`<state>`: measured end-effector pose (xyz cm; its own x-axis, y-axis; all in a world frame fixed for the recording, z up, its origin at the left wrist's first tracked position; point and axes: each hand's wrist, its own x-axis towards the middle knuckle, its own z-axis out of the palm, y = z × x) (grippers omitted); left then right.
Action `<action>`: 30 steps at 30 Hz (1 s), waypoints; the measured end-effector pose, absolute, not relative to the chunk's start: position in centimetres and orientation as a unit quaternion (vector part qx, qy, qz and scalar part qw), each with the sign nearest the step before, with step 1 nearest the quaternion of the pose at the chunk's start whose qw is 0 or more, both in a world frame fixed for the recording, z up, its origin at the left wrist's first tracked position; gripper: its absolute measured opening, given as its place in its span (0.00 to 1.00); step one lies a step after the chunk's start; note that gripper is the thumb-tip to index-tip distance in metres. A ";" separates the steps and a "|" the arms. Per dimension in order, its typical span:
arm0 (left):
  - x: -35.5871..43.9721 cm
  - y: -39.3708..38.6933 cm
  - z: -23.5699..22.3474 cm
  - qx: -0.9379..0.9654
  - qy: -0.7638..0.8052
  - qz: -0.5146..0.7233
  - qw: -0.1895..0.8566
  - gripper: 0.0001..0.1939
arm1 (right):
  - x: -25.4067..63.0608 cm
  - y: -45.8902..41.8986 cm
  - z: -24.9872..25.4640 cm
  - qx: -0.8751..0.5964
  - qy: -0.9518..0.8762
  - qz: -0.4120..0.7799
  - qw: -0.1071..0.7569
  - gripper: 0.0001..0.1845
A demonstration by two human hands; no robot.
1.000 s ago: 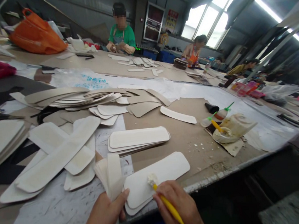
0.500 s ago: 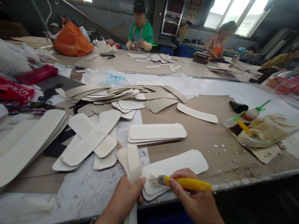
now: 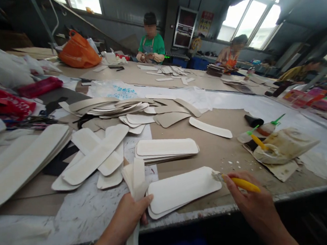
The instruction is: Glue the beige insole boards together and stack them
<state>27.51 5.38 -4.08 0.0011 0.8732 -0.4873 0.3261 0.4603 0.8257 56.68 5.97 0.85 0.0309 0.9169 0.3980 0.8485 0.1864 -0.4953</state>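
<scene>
Right hand (image 3: pixel 250 196) shifted rightward, brush (image 3: pixel 244 184) at white panel's (image 3: pixel 183 187) right end

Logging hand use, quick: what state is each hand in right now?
Left hand: closed on long cream-coloured strips, thumb at a flat white round-cornered panel.
Right hand: closed, holding a yellow-handled brush, bristles at that panel's right end.

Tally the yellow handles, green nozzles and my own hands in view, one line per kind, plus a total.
Yellow handles: 2, one in the right hand, one at the stained container
Green nozzles: 2
Own hands: 2, right hand and left hand
Total: 6
</scene>
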 end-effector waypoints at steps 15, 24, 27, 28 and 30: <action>31.0 1.4 0.1 0.403 0.529 0.352 0.658 0.19 | 44.0 5.0 0.8 -0.470 -0.577 0.576 0.339 0.10; 30.6 0.6 -0.2 0.359 0.505 0.388 0.682 0.21 | 45.7 5.3 0.3 -0.501 -0.514 0.593 0.365 0.16; 31.5 0.8 -1.0 0.308 0.503 0.435 0.680 0.22 | 45.0 4.7 0.2 -0.499 -0.447 0.638 0.379 0.19; 31.9 0.8 -1.1 0.293 0.507 0.444 0.678 0.23 | 44.7 4.4 0.1 -0.492 -0.429 0.654 0.382 0.19; 32.5 0.9 -1.1 0.268 0.511 0.459 0.675 0.24 | 44.2 3.8 0.1 -0.479 -0.394 0.676 0.397 0.21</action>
<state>32.54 0.91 -1.13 0.0563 0.8938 -0.4450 -0.3453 0.4356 0.8312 44.18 3.83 0.07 -0.2259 0.9147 -0.3350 -0.1596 -0.3740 -0.9136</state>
